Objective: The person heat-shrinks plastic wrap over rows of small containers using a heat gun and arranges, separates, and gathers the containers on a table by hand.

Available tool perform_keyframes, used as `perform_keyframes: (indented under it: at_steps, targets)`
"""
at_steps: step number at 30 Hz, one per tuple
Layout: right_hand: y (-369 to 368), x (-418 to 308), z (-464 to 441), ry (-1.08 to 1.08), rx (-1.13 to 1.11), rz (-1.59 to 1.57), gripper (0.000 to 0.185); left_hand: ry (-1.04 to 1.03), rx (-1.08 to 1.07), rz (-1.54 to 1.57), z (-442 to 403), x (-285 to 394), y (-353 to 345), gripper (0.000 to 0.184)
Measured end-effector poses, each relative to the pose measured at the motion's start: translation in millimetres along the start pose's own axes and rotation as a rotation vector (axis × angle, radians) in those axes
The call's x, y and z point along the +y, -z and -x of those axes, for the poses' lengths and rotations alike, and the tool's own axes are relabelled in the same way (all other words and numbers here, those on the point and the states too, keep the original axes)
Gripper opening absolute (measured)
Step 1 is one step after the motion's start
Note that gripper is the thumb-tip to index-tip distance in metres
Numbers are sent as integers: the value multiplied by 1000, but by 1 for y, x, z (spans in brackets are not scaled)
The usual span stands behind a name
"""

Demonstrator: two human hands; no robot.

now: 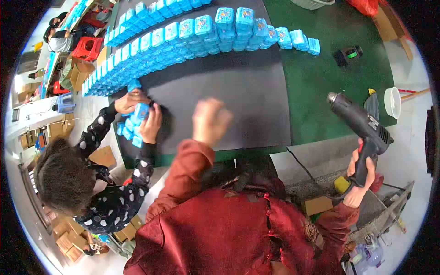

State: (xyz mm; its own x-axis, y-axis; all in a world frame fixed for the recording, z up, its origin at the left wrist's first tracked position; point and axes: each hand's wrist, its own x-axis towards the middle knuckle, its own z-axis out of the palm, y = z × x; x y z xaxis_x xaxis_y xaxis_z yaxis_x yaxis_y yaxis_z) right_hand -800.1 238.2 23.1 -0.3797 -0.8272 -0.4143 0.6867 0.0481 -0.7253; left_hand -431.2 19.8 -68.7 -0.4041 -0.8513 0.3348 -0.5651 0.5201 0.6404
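My right hand (363, 172) is wrapped round the handle of a black heat gun (360, 118). Its metal nozzle points up and to the left, over the green part of the table's right side. My left hand (211, 121), smeared by motion, is over the dark mat (243, 91); its fingers look curled, but I cannot tell what, if anything, is in them. Beyond it stand long rows of stacked blue boxes (186, 28) with printed lids.
At the left, a co-worker (64, 176) in a dotted top handles small blue boxes (141, 111) at the mat's edge. A black tape dispenser (348, 56) and a white bowl (393, 102) are on the right. A cord (302, 166) hangs from the near edge.
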Motion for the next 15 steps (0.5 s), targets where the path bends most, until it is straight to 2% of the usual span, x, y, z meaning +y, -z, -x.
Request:
perform_keyframes:
  at_steps: [1, 2, 3, 5, 7, 9, 10, 11, 13, 14, 15]
  targets:
    - [-13, -9, -3, 6, 15, -78, 57, 71, -273, 340, 15, 24, -20, 42]
    - [-25, -20, -3, 15, 33, -154, 58, 101, -395, 599, 34, 53, -47, 57]
    - [-35, -28, -3, 28, 51, -227, 58, 18, -566, 740, 49, 77, -72, 76]
    - [-51, -38, 0, 52, -8, -276, 59, -181, -584, 1004, 49, 128, -109, 95]
    - [-67, -47, 6, 62, -141, -393, 59, -432, -681, 1076, 37, 163, -127, 92]
    - [-77, -59, 11, 76, -211, -450, 60, -374, -943, 1275, 65, 186, -149, 49]
    - [-81, -66, 15, 102, -214, -451, 60, -432, -1392, 983, 57, 187, -137, 35]
    - [-85, -72, 19, 128, -215, -453, 60, -443, -1396, 983, 77, 174, -141, 35]
    - [-93, -83, 30, 178, -216, -458, 60, -419, -1137, 890, 136, 138, -155, 24]
    - [-93, -89, 36, 219, -226, -407, 60, -351, -1367, 690, 125, 116, -139, 23]
    - [-90, -95, 43, 259, -235, -356, 59, -379, -1184, 745, 155, 78, -148, 23]
